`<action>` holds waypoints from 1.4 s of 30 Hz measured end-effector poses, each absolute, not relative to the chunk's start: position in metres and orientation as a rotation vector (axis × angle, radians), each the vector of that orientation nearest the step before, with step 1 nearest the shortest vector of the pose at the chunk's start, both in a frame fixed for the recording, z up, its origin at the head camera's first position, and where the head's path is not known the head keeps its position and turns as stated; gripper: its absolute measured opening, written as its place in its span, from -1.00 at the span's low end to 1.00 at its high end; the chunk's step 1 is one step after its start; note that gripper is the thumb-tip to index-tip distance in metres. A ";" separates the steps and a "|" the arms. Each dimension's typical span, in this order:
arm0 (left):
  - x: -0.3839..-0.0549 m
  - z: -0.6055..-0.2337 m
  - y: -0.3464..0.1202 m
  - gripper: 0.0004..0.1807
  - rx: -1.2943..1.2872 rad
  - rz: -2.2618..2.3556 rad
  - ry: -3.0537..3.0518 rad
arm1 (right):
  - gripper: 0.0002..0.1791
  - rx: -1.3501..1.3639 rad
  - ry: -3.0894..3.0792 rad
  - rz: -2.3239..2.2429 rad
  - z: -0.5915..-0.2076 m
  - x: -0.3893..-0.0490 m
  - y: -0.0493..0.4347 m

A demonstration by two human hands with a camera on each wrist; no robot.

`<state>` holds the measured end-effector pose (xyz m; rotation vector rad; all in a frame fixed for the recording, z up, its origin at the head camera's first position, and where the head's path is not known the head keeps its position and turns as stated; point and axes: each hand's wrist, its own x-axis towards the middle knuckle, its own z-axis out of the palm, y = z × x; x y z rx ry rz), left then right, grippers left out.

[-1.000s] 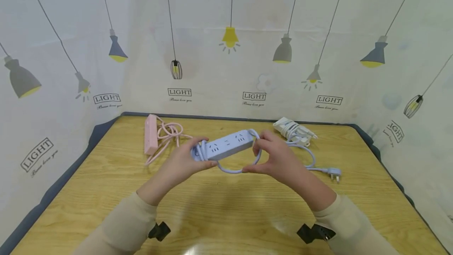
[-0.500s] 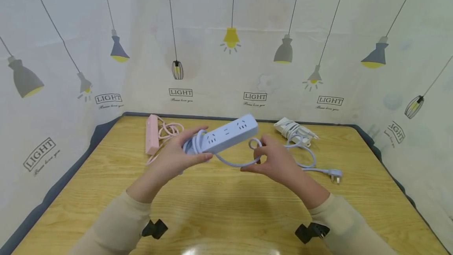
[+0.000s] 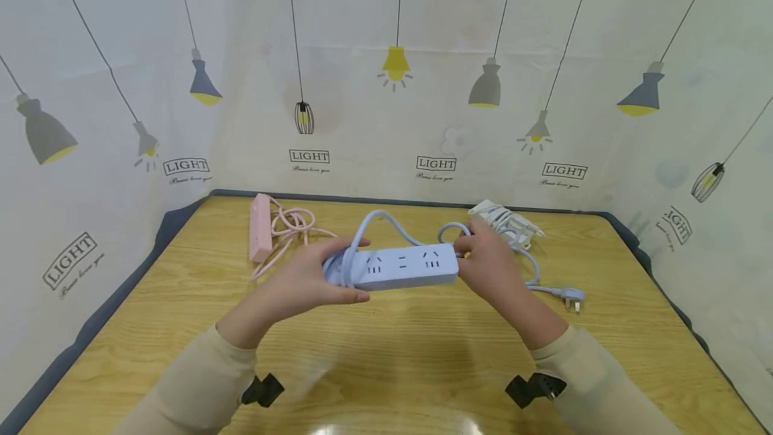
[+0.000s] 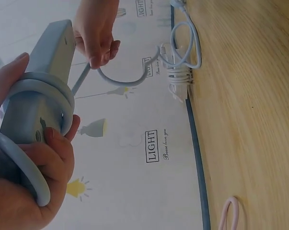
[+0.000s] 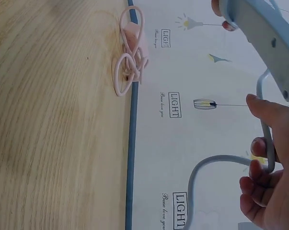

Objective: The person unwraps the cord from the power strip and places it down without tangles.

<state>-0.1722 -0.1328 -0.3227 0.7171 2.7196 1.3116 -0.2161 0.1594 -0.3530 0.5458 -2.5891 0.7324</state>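
My left hand (image 3: 304, 277) grips one end of a pale blue power strip (image 3: 407, 267) and holds it up over the table, socket face toward me. Its blue cord is wrapped round that end, as the left wrist view shows with loops (image 4: 41, 93) by my fingers. From there a slack arc of cord (image 3: 383, 213) rises behind the strip to my right hand (image 3: 492, 264). In the right wrist view, thumb and fingers of that hand pinch the cord (image 5: 267, 139). The rest of the cord trails right to a three-pin plug (image 3: 570, 295) on the table.
A pink power strip (image 3: 260, 228) with a loosely coiled pink cord (image 3: 292, 220) lies at the back left of the wooden table (image 3: 386, 368). A white power strip (image 3: 498, 215), wrapped in its cord, lies at the back right, partly behind my right hand. Patterned cloth surrounds the table.
The blue strip has swung from tilted up to nearly level. My right hand has risen and moved right with the cord, whose slack loop passed from below the strip to above and behind it.
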 end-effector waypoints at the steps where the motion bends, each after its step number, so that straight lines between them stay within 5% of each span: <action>1: -0.173 -0.323 -0.133 -0.20 0.729 1.294 2.719 | -0.78 0.529 -2.586 0.739 -0.352 -0.216 0.160; 8: -0.175 -0.327 -0.135 -0.19 0.726 1.173 2.749 | -0.46 0.437 -2.564 0.840 -0.348 -0.214 0.166; 29: -0.188 -0.328 -0.138 -0.25 0.346 1.017 3.080 | -0.72 0.457 -2.723 0.860 -0.352 -0.217 0.169; 37: -0.193 -0.329 -0.131 -0.23 0.287 1.079 3.039 | -0.19 0.336 -2.932 0.773 -0.346 -0.210 0.157; 42: -0.197 -0.328 -0.124 -0.24 0.215 1.143 2.991 | -0.16 0.399 -2.816 0.505 -0.341 -0.196 0.150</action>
